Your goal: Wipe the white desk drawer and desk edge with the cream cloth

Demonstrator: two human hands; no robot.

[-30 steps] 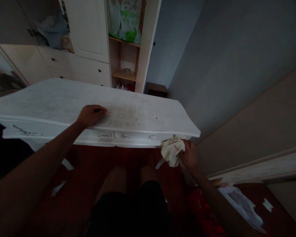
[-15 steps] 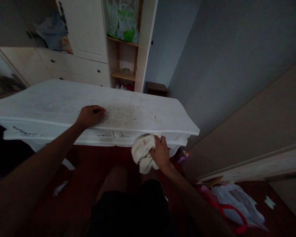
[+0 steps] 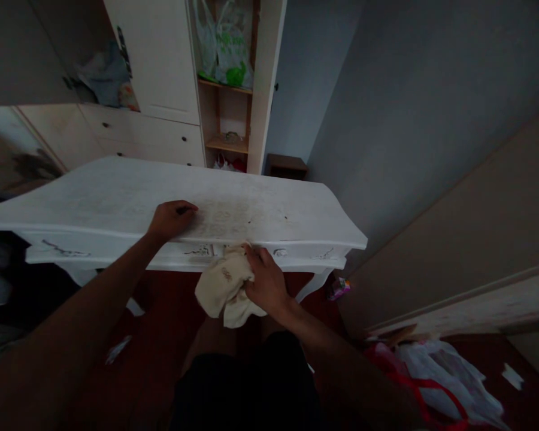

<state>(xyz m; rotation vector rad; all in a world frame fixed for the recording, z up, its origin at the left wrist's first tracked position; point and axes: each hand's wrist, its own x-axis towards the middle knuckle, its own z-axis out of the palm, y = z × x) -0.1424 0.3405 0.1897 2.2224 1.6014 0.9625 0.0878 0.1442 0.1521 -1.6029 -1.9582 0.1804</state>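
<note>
A cream cloth (image 3: 227,284) with a small dark mark on it hangs bunched from my right hand (image 3: 267,281). My right hand grips its upper part and presses it on the drawer front of a white table (image 3: 139,173). My left hand (image 3: 174,219) rests on the tabletop near the front edge, its fingers curled in loosely with nothing visible in them. Grey smudges spread over the top to the right of that hand, with two small dark specks. Dark branch-like patterns and a round knob (image 3: 280,253) show on the drawer front.
Behind the table stands a white wardrobe (image 3: 166,78) with its right door open and plastic bags (image 3: 231,54) on a shelf. A small brown cabinet (image 3: 287,164) is by the wall. Bags (image 3: 449,377) lie on the red floor at right, and a pink box (image 3: 339,288) near the table leg.
My right hand has moved left along the drawer front with the cloth, uncovering the round knob. My left hand stays at about the same spot on the tabletop. The view has shifted slightly.
</note>
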